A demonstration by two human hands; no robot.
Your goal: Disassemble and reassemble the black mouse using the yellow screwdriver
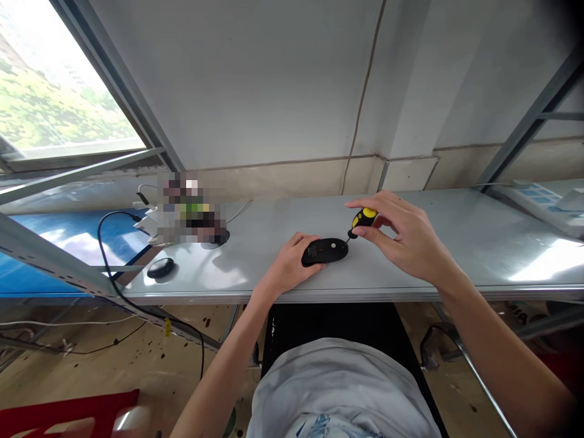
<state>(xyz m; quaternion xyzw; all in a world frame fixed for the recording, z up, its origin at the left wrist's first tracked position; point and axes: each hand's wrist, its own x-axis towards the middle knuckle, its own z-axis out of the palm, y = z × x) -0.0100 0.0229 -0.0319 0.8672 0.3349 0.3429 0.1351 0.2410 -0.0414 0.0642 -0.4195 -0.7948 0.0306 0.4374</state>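
A black computer mouse [326,250] lies upside down on the grey table [447,243]. My left hand [292,263] grips its left end, fingers curled round it. My right hand [404,234] pinches a small screwdriver with a yellow and black handle [362,219]. The tip of the tool touches the right end of the mouse's underside.
A black oval part [160,267] lies near the table's left front edge. A black cable [109,267] loops over that edge beside a blurred-out item [191,210] at the back left. A blue surface [68,240] adjoins on the left. Metal frame struts cross at far left and far right.
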